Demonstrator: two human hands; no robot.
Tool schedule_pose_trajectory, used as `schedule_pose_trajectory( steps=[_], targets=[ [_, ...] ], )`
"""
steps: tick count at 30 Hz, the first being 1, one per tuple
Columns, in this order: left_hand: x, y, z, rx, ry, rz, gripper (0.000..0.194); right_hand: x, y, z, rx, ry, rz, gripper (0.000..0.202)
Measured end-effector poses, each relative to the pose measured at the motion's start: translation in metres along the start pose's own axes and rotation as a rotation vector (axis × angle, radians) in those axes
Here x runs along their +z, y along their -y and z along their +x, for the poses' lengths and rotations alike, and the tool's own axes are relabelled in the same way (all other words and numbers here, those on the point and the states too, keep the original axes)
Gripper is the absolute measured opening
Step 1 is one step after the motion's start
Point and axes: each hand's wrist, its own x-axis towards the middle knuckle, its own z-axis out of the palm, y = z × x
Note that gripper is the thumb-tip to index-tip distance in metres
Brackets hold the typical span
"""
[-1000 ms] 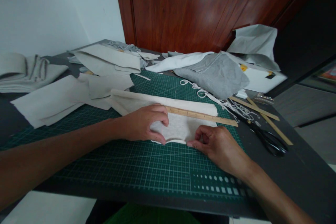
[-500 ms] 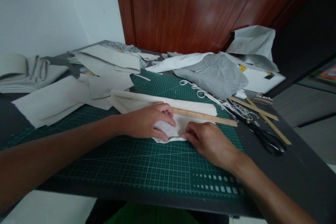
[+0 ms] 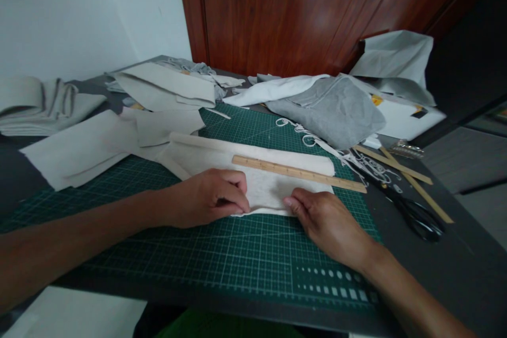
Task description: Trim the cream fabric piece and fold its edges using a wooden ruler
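Observation:
A piece of off-white fabric (image 3: 269, 187) lies on the green cutting mat (image 3: 190, 259), its far side folded over in a long strip. At its near edge, my left hand (image 3: 214, 198) pinches the cloth between thumb and fingers. Further right along that same edge, my right hand (image 3: 322, 216) pinches it too. Between the two hands the edge is turned up in a narrow fold. A wooden ruler (image 3: 297, 170) rests across the fabric beyond my hands, its right end reaching past the cloth.
Black-handled scissors (image 3: 420, 219) and two wooden strips (image 3: 422, 195) lie at the right, beside tangled white cord (image 3: 372, 166). Cut fabric pieces (image 3: 83, 142) overlap the mat's left side. Grey cloth (image 3: 328, 111) and a white box (image 3: 412, 121) stand at the back.
My left hand has moved left and closed on the near edge, uncovering the ruler's left end. My right hand keeps its pinch. The whole view has shifted slightly.

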Motion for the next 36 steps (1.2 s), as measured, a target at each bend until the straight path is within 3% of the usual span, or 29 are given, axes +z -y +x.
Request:
schedule_pose_trajectory(
  steps=[4,11,15,23,28,33,36],
  targets=[
    [0.009,-0.008,-0.009,-0.005,0.009,0.073,0.032,0.005,0.0,0.0,0.027,0.001,-0.037,0.018],
    [0.042,-0.056,-0.021,-0.198,-0.102,0.463,0.039,0.006,-0.003,-0.012,-0.046,-0.029,0.034,0.022],
    [0.055,-0.065,-0.023,-0.206,-0.141,0.535,0.041,0.002,0.0,-0.013,-0.043,-0.027,0.127,0.022],
    [0.061,-0.069,-0.029,-0.18,-0.128,0.634,0.049,0.001,-0.002,-0.02,-0.065,-0.011,0.13,0.03],
    [0.061,-0.076,-0.031,-0.239,-0.095,0.655,0.05,0.005,0.001,-0.018,-0.014,-0.034,0.021,0.042],
    [0.062,-0.081,-0.03,-0.305,-0.082,0.63,0.052,0.001,0.003,-0.011,0.039,0.022,-0.04,0.016],
    [0.062,-0.084,-0.029,-0.326,-0.076,0.607,0.055,-0.01,0.002,-0.008,0.002,0.052,-0.039,0.014]
  ],
)
